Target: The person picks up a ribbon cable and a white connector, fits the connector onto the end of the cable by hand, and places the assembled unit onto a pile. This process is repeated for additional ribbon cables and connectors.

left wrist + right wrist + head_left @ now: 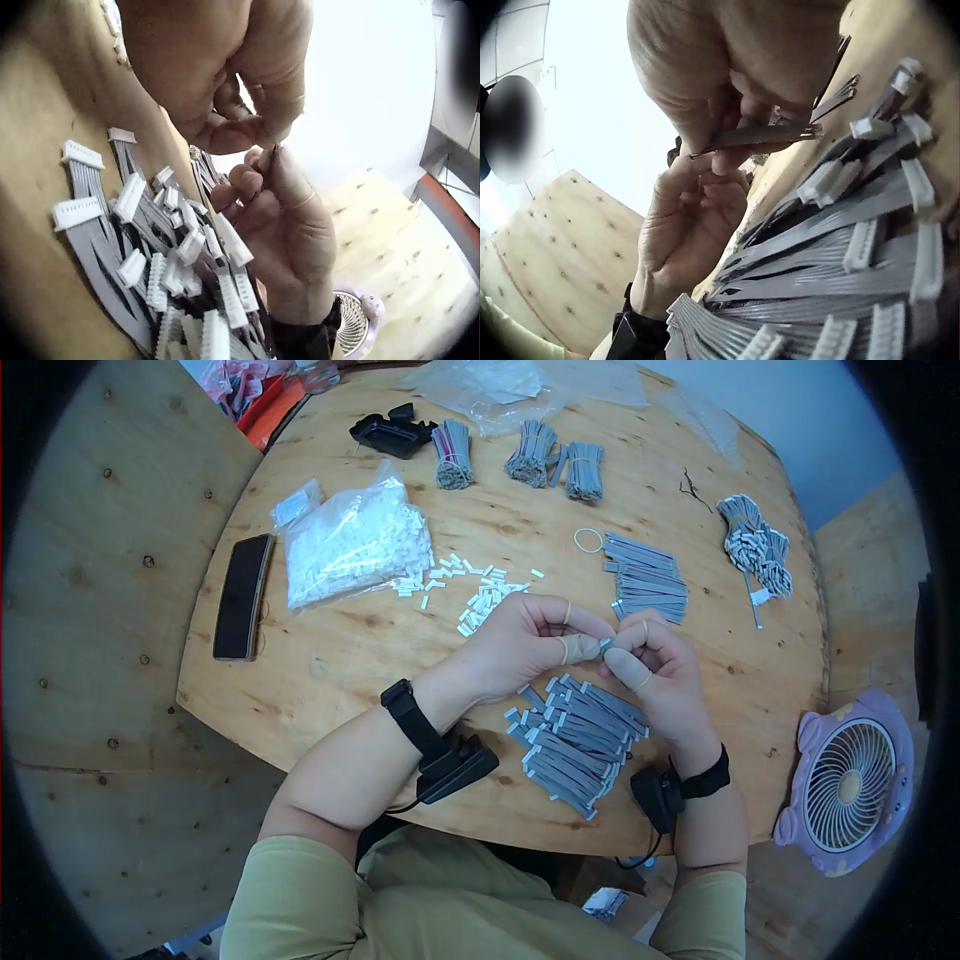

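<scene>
My right hand (668,678) pinches a short grey ribbon cable (769,136) between thumb and fingers, its bare wire ends sticking out. My left hand (505,645) meets it fingertip to fingertip, thumb and forefinger pinching a small pale connector (605,644) at the cable's other end; the fingers hide most of it. Pale finger cots cover the thumbs and forefingers. Right below both hands lies a pile of grey ribbon cables (585,735) with white connectors (77,214) on their ends. Loose white connectors (490,600) are scattered behind the left hand.
Beyond the right hand lies a stack of ribbon cables (648,582) beside a rubber band (588,540). Farther back are tied cable bundles (453,455) and a black case (390,435). A bag of connectors (355,545) and a phone (244,598) lie left; a fan (850,785) stands right.
</scene>
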The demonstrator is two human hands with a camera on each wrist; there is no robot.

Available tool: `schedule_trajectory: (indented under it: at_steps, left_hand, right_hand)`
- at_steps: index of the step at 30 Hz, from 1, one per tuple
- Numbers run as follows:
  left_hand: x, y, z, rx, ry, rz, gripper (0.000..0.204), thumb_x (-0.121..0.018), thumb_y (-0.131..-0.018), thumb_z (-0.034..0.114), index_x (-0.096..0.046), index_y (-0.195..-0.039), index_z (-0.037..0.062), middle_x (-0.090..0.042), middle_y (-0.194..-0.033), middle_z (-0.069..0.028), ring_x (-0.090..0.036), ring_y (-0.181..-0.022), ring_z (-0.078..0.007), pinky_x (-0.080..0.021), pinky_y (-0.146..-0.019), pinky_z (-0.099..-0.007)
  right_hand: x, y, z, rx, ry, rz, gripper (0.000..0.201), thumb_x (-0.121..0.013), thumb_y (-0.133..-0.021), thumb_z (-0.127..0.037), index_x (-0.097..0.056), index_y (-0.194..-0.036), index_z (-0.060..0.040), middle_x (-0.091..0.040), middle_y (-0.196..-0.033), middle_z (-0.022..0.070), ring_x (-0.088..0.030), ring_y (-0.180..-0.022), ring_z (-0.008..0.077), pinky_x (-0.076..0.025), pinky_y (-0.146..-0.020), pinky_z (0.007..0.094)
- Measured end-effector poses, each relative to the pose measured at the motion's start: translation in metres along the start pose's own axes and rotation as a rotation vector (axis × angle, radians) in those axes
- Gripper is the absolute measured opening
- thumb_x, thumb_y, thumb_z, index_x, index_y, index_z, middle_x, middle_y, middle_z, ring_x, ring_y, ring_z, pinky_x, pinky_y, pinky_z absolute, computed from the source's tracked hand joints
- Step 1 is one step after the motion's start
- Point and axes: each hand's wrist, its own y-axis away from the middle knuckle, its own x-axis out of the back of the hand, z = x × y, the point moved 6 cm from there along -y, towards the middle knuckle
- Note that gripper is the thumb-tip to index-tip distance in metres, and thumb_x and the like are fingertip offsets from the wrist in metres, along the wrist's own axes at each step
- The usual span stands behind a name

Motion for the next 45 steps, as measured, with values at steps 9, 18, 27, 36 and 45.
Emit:
schedule_trajectory:
  at_steps: [9, 18, 27, 36, 45]
  left_hand:
    - [-0.004, 0.003, 0.005, 0.055, -0.116, -0.022, 0.018, -0.058, -0.080, 0.002, -0.059, -0.098, -0.0017, -0.063, -0.088, -0.0101, -0.061, -0.076, -0.0120, -0.050, -0.066, -0.0206]
    - [-0.002, 0.003, 0.004, 0.065, -0.221, 0.049, 0.011, -0.060, -0.081, 0.012, -0.060, -0.088, 0.0035, -0.058, -0.072, 0.0028, -0.049, -0.061, -0.0008, -0.041, -0.053, -0.0155]
    - [0.029, 0.000, 0.009, -0.107, -0.264, 0.362, 0.010, -0.057, -0.083, 0.011, -0.058, -0.087, 0.0023, -0.056, -0.072, 0.0019, -0.049, -0.064, -0.0027, -0.041, -0.059, -0.0172]
    - [-0.010, 0.002, 0.003, -0.174, -0.773, 0.042, 0.008, -0.059, -0.079, 0.007, -0.057, -0.082, 0.0002, -0.055, -0.067, -0.0010, -0.050, -0.061, -0.0055, -0.042, -0.055, -0.0209]
    - [0.000, 0.003, 0.004, -0.032, -0.602, 0.159, 0.009, -0.059, -0.080, 0.009, -0.058, -0.084, 0.0010, -0.055, -0.068, 0.0010, -0.049, -0.062, -0.0034, -0.042, -0.054, -0.0192]
  right_hand:
    - [0.001, 0.001, 0.002, -0.009, -0.051, 0.003, 0.003, -0.056, -0.080, 0.000, -0.054, -0.078, 0.0004, -0.042, -0.086, 0.0027, -0.053, -0.074, 0.0097, -0.045, -0.068, 0.0218]
    - [0.003, 0.000, 0.004, -0.120, 0.029, 0.018, 0.006, -0.058, -0.079, -0.004, -0.054, -0.080, -0.0003, -0.046, -0.082, 0.0003, -0.050, -0.061, 0.0043, -0.042, -0.053, 0.0173]
    - [0.028, -0.005, 0.013, -0.206, -0.152, 0.157, 0.012, -0.059, -0.078, -0.004, -0.054, -0.089, -0.0027, -0.053, -0.073, 0.0016, -0.048, -0.056, 0.0065, -0.039, -0.049, 0.0180]
    - [0.028, -0.006, 0.013, -0.059, -0.490, 0.221, 0.006, -0.056, -0.081, -0.006, -0.053, -0.085, -0.0030, -0.054, -0.077, 0.0037, -0.049, -0.063, 0.0091, -0.042, -0.061, 0.0212]
    - [0.016, -0.003, 0.009, -0.132, -0.280, 0.170, 0.009, -0.055, -0.081, -0.003, -0.050, -0.087, -0.0041, -0.057, -0.076, 0.0081, -0.055, -0.063, 0.0121, -0.044, -0.055, 0.0214]
